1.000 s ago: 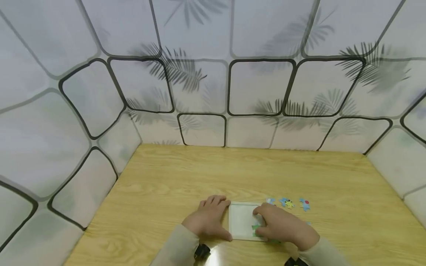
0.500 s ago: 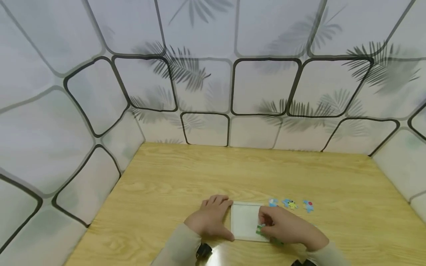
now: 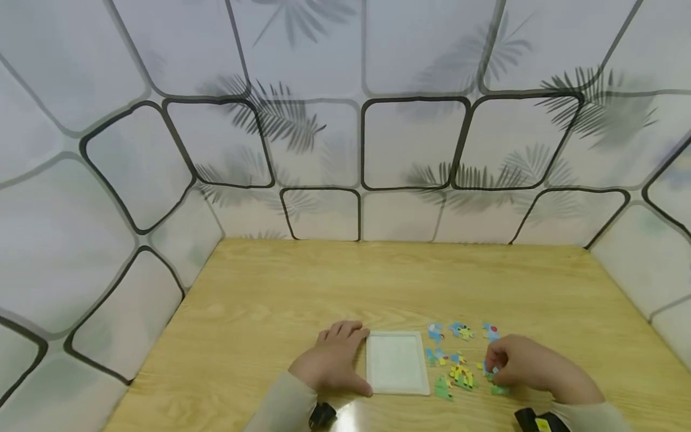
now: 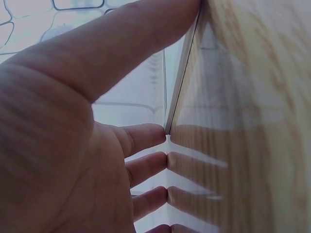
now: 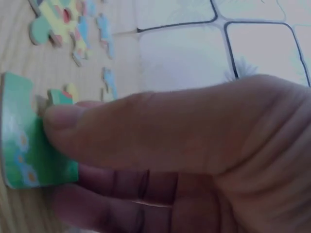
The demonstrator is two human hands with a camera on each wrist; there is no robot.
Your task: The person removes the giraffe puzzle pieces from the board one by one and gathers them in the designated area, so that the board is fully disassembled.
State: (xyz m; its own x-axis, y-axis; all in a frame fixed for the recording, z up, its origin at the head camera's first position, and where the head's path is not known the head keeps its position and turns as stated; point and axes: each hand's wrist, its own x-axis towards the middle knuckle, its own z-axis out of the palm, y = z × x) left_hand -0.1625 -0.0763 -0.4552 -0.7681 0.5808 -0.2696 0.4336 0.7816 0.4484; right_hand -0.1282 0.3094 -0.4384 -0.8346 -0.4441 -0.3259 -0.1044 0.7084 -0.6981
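My left hand [image 3: 332,363] rests on the table, thumb and fingers spread along the left edge of a white, shallow puzzle tray [image 3: 397,393]. In the left wrist view, the thumb and index fingertip of that hand [image 4: 87,116] touch the tray's thin edge [image 4: 181,82]. My right hand [image 3: 531,369] is to the right of the loose pieces. Its thumb and fingers pinch a green puzzle piece [image 5: 22,141] with small pale flowers, seen up close in the right wrist view. The fingertips beneath that piece are partly hidden.
Right of the tray lie several loose puzzle pieces: blue ones [image 3: 435,332] at the back, a yellow one [image 3: 462,377] and a green one [image 3: 443,389] nearer. The wooden table [image 3: 302,282] meets a patterned wall [image 3: 324,144] behind.
My right hand has moved from above the tray to the right, past the loose pieces, taking the green puzzle piece along. The left hand stays at the tray's edge.
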